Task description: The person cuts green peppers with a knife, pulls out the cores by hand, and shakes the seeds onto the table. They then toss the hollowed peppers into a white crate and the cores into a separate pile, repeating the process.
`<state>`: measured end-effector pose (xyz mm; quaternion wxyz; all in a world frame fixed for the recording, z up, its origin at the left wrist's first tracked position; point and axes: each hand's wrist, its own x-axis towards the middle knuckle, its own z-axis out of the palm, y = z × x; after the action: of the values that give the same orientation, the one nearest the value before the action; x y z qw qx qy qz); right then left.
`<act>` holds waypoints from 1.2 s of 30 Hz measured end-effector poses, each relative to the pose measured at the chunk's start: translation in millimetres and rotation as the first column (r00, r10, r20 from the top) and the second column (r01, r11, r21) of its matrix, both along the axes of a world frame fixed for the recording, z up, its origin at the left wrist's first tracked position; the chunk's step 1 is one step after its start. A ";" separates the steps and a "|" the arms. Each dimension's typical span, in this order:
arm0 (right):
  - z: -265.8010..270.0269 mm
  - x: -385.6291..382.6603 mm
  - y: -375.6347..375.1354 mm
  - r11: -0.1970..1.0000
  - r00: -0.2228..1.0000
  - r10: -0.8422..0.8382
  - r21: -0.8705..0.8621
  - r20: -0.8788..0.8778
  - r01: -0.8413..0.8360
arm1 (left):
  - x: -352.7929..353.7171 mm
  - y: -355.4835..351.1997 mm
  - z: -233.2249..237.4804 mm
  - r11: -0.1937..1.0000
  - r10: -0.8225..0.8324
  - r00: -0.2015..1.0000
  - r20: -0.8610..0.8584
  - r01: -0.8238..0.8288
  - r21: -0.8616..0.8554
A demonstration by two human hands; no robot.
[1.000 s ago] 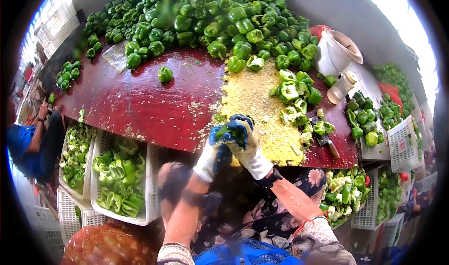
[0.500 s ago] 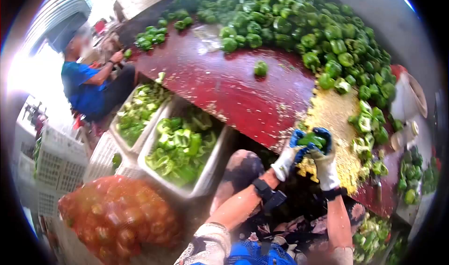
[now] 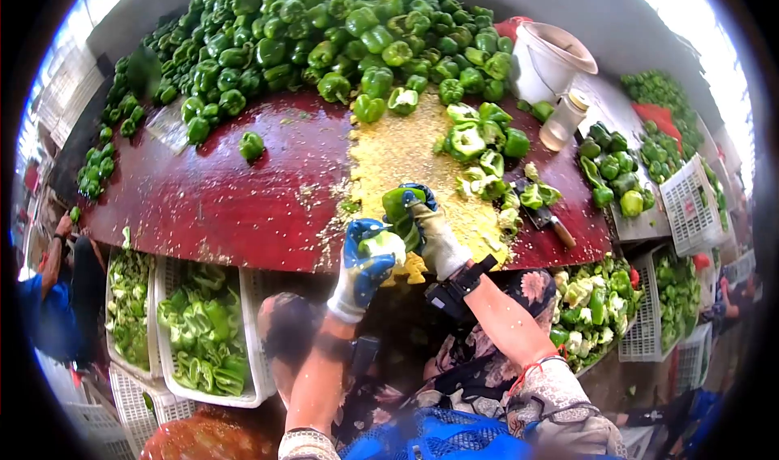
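Note:
My left hand (image 3: pixel 361 267), in a blue-and-white glove, is closed on a pale pepper core (image 3: pixel 383 243) at the near edge of the red table (image 3: pixel 243 200). My right hand (image 3: pixel 436 237), gloved the same way, grips a green pepper shell (image 3: pixel 401 208) just above and to the right of it. Both hands hover over a yellow patch of seeds (image 3: pixel 398 156). A large heap of whole green peppers (image 3: pixel 324 38) covers the far side of the table. Cut pepper pieces (image 3: pixel 479 152) lie right of the seeds.
A knife (image 3: pixel 545 219) lies on the table to my right. A white bucket (image 3: pixel 553 61) and a bottle (image 3: pixel 563 121) stand at the back right. White crates of cut peppers (image 3: pixel 203 326) sit below left, another crate (image 3: pixel 596 306) lower right. A person in blue (image 3: pixel 49 298) is at the far left.
The view swung left and came back. My hands, earlier together on one pepper, have parted: the left now holds the pale core, the right the green shell.

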<state>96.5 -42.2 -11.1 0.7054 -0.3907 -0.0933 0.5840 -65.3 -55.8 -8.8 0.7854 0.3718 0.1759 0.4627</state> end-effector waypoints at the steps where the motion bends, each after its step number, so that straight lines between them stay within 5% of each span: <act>1: 15.9 5.1 -0.5 0.993 0.996 -0.089 -0.084 -0.006 0.088 | 2.0 -0.3 0.1 1.000 0.003 0.999 0.032 -0.003 -0.010; 4: 39.0 29.7 4.0 0.958 0.955 -0.226 -0.136 0.193 0.254 | -0.9 1.7 2.7 0.998 0.041 0.999 0.032 -0.042 0.040; 6: 47.6 41.2 7.0 0.929 0.928 -0.339 -0.103 0.153 0.357 | 4.2 1.6 10.9 0.996 0.087 0.996 -0.002 -0.087 0.008; 8: 89.3 12.0 -4.9 0.968 0.950 -0.249 0.019 0.190 0.250 | 12.7 5.4 11.4 0.994 0.106 0.994 0.006 -0.106 0.005; 10: 85.7 -0.8 -7.3 0.926 0.954 0.066 0.340 0.291 -0.168 | 15.2 17.4 -17.9 0.968 0.237 0.925 -0.298 -0.198 0.155; 11: 70.8 3.8 -5.7 0.946 0.859 0.109 0.214 0.500 -0.244 | 11.9 16.9 -22.5 0.978 0.207 0.876 -0.436 -0.193 0.077; 12: 59.9 9.5 0.9 0.953 0.715 0.163 0.081 0.680 -0.294 | 12.6 21.7 -34.7 0.879 0.442 0.776 -0.450 -0.274 0.391; 14: 76.6 9.3 10.6 0.931 0.552 0.038 0.171 0.833 -0.321 | 8.2 23.0 -23.9 0.688 0.680 0.562 -0.471 -0.269 0.673; 17: 86.0 -5.0 -17.6 0.912 0.212 0.305 -0.221 0.928 -0.345 | 0.9 14.3 -9.7 0.768 0.621 0.497 -0.606 -0.234 0.595; 19: 65.4 -9.4 -27.3 0.894 -0.093 0.270 -0.285 0.958 -0.345 | -0.9 13.7 -17.7 0.798 0.585 0.497 -0.642 -0.206 0.567; 20: 61.4 -13.8 -30.7 0.886 -0.246 0.279 -0.347 0.928 -0.307 | -0.3 11.6 -17.4 0.700 0.689 0.423 -0.589 -0.180 0.691; 21: 45.1 -13.3 -28.7 0.876 -0.240 0.274 -0.345 0.931 -0.338 | 0.0 9.9 -17.0 0.587 0.783 0.349 -0.514 -0.141 0.797; 26: 42.4 -4.6 -28.1 0.845 -0.251 0.333 -0.406 0.909 -0.349 | -5.2 3.6 -18.2 0.583 0.781 0.324 -0.534 -0.070 0.809; 28: 34.0 -2.0 -22.7 0.818 0.125 0.427 -0.323 0.896 -0.477 | -7.1 20.0 -94.8 0.346 0.893 0.323 -0.313 -0.048 0.937; 30: 30.3 -2.3 -23.6 0.815 0.125 0.406 -0.297 0.905 -0.498 | 6.5 28.1 -163.0 0.511 0.802 0.415 -0.430 -0.103 0.853; 32: 32.9 -0.4 -23.4 0.800 -0.125 0.384 -0.398 0.915 -0.450 | -1.1 22.5 -114.4 0.486 0.814 0.304 -0.496 0.112 0.867; 35: 40.2 -9.3 -28.9 0.789 -0.294 0.451 -0.530 0.843 -0.309 | 17.6 13.5 -70.1 0.571 0.802 -0.055 -0.595 0.364 0.736; 36: 39.5 -16.2 -27.5 0.782 -0.296 0.450 -0.532 0.843 -0.324 | 17.2 14.9 -68.6 0.575 0.789 -0.025 -0.613 0.379 0.725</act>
<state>80.3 -69.7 28.5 0.1412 -0.6604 -0.6768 0.2930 -48.1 -40.9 -77.3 0.0725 0.8260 0.5143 0.2192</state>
